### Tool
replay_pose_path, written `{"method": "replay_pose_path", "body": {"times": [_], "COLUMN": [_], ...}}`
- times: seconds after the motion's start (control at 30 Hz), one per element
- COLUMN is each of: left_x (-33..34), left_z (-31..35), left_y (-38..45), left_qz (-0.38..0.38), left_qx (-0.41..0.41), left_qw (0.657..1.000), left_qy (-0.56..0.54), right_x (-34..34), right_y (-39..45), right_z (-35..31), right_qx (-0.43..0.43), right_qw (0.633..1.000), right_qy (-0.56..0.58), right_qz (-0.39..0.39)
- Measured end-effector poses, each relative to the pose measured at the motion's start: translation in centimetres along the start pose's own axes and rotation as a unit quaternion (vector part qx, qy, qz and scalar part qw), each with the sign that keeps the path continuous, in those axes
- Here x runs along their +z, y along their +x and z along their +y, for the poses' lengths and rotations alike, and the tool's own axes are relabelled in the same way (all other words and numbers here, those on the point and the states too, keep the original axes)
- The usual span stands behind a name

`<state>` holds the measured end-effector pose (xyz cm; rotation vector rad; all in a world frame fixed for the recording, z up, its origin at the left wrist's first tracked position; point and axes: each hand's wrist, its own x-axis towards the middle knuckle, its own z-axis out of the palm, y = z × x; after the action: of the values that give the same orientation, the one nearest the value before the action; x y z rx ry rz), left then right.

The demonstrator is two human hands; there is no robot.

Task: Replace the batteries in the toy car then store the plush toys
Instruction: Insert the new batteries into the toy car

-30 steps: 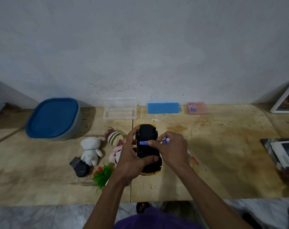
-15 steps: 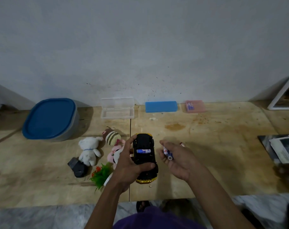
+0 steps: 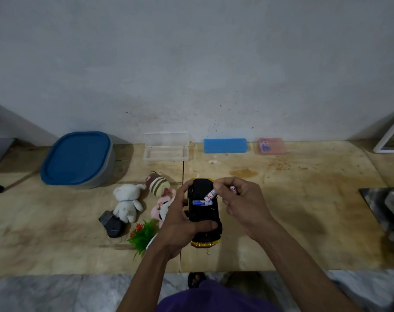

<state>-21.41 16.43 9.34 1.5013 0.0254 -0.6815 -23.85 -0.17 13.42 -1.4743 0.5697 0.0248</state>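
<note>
Head view: your left hand is gripping the upturned toy car. Your right hand is pinching a white battery, tilted, lower end touching the seated blue battery lying crosswise in the car.

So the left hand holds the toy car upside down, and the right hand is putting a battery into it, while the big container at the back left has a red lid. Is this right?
Not quite. The head view shows the container's lid is blue, not red. The rest holds: the left hand holds the toy car upside down, and the right hand brings a battery to its compartment.
</note>
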Motion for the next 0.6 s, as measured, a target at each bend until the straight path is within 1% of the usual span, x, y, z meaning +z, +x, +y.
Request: {"method": "replay_pose_path", "body": {"times": [0.07,0.1,0.2,0.27,0.37,0.43,0.47,0.5,0.53,0.6], "left_x": [0.0,0.0,0.1,0.0,-0.1,-0.3,-0.3,-0.4,-0.4,-0.3], "left_z": [0.2,0.3,0.6,0.8,0.9,0.8,0.7,0.7,0.7,0.8], "left_y": [-0.2,-0.3,-0.5,-0.5,-0.5,-0.4,-0.3,-0.2,-0.1,0.0], "left_qz": [0.000,-0.001,-0.002,-0.002,-0.002,-0.001,-0.002,-0.002,-0.004,-0.006], "left_qx": [0.007,0.011,0.019,0.022,0.024,0.024,0.024,0.024,0.025,0.026], "left_qw": [1.000,1.000,1.000,1.000,1.000,1.000,1.000,1.000,1.000,1.000], "left_qy": [0.004,0.005,0.005,0.009,0.007,0.004,0.001,0.001,0.004,0.012], "right_x": [0.1,0.2,0.5,0.4,0.2,-0.1,-0.3,-0.5,-0.7,-1.0], "right_y": [0.0,0.0,0.0,0.1,0.1,0.1,0.1,0.2,0.3,0.5], "right_z": [0.1,0.2,0.4,0.5,0.3,0.1,-0.1,0.0,0.1,0.3], "right_qx": [-0.077,-0.094,-0.087,-0.046,0.030,0.041,0.032,0.010,-0.019,-0.069], "right_qw": [0.991,0.986,0.983,0.992,0.999,0.999,0.999,0.999,0.993,0.960], "right_qy": [-0.108,-0.134,-0.160,-0.120,0.002,0.033,0.015,-0.037,-0.120,-0.272], "right_qz": [-0.002,-0.009,-0.013,-0.009,-0.019,-0.015,-0.012,-0.007,-0.001,0.006]}}
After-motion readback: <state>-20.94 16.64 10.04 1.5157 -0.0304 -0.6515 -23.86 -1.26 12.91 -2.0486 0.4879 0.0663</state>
